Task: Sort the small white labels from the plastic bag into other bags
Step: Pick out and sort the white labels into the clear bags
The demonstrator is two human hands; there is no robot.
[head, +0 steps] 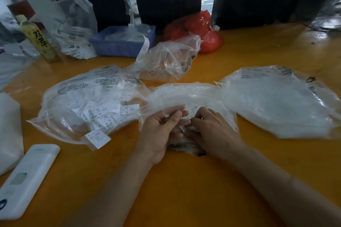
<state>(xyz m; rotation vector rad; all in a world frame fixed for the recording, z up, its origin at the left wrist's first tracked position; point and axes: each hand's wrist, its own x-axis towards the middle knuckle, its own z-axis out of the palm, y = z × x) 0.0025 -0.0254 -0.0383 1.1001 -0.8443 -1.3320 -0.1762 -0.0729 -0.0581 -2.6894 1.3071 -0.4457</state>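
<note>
On the left a clear bag [88, 101] lies holding loose white labels [108, 114]. At the middle bag [184, 94], the left hand [162, 131] curls around its plastic while the right hand [208, 129] pinches a label [191, 111] inside. Better to read its size letter before choosing the left bag or the right bag [280, 101].

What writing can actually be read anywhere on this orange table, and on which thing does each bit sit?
"双井", or similar, partly blurred: large dark characters on the yellowish drink bottle.
"S": on small white paper labels inside the left clear plastic bag.
"L": on one label in that bag.
Dense upside-down print on the left bag: too small to read.
Print on the right clear plastic bag: blurred.
Recycling-style signs on the rear bags: only symbols.
</note>
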